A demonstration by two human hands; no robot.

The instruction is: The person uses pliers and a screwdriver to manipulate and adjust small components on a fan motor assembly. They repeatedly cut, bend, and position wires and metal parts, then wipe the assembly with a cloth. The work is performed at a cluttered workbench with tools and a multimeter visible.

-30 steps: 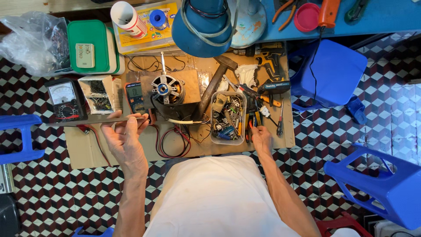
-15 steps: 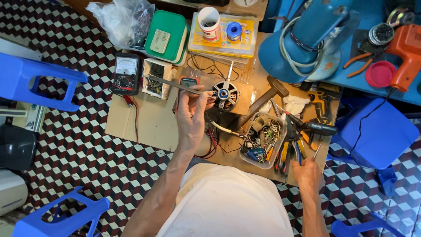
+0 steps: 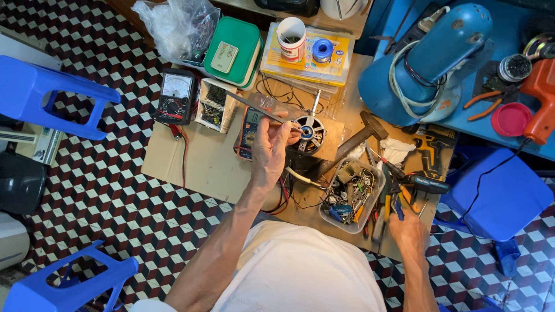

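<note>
My left hand (image 3: pixel 272 147) is raised over the cardboard mat (image 3: pixel 191 164) and pinches a long thin metal tool (image 3: pixel 251 108), whose tip reaches toward a small fan motor (image 3: pixel 308 133) with a shaft sticking up. My right hand (image 3: pixel 409 230) rests at the mat's near right edge among several pliers and screwdrivers (image 3: pixel 393 199); whether it grips one I cannot tell. A clear plastic tub of small parts and wires (image 3: pixel 351 195) sits between the two hands.
An analog multimeter (image 3: pixel 176 96), a small box of parts (image 3: pixel 213 104) and a green case (image 3: pixel 233 51) lie at the back left. A hammer (image 3: pixel 355 138), a blue fan housing (image 3: pixel 430 58), an orange tool (image 3: pixel 540 98) and blue plastic stools (image 3: pixel 40 92) surround the mat.
The view has swung left and tilted. My left hand with the thin tool moved right, toward the fan motor. My right hand stays by the tools at the right.
</note>
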